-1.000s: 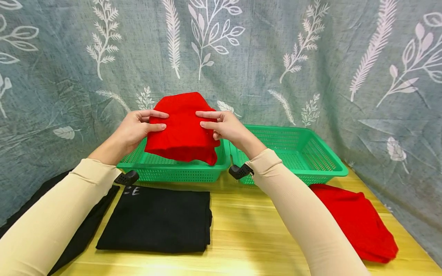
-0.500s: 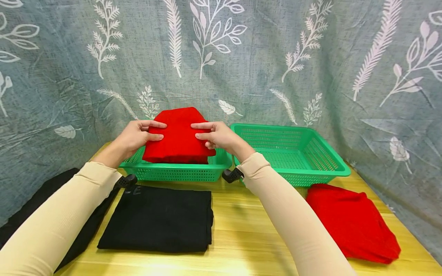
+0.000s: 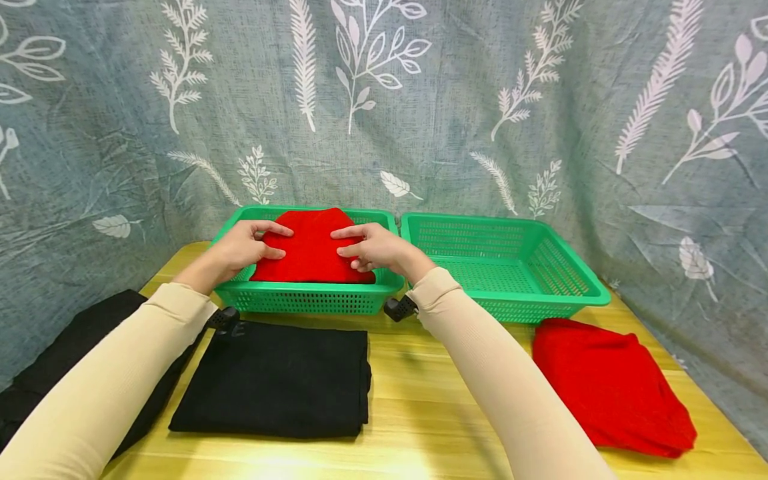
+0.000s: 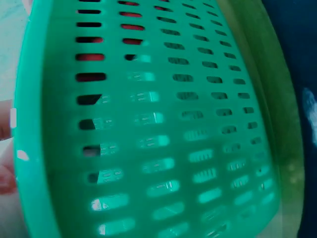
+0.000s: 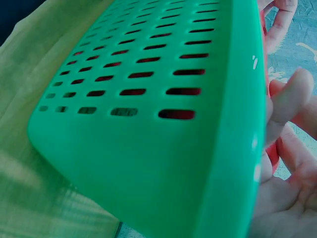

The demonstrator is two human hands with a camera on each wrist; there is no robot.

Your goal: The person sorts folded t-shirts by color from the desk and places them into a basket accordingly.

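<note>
dial centred on the left green basket (image 3: 300,303), 12 o'clock toward the leaf-patterned curtain (image 3: 384,153). i count:
- red cloth (image 3: 312,247), 1, inside that basket; left hand (image 3: 240,248) at its 9 o'clock edge, right hand (image 3: 379,248) at its 3 o'clock, each pinching it, thumb and forefinger slightly parted.
- right green basket (image 3: 540,311), at 3 o'clock, just beside.
- red bundle (image 3: 618,393), at 4 o'clock, on the worktop (image 3: 432,400).
- black cloth (image 3: 282,380), 1, folded flat, at 6 o'clock.
- dark fabric (image 3: 72,340), at 8 o'clock, partly hidden by a sleeve (image 3: 120,373).

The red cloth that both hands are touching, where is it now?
In the head view, the red cloth is in the left green basket, between the left hand and right hand, behind the folded black cloth.
</note>
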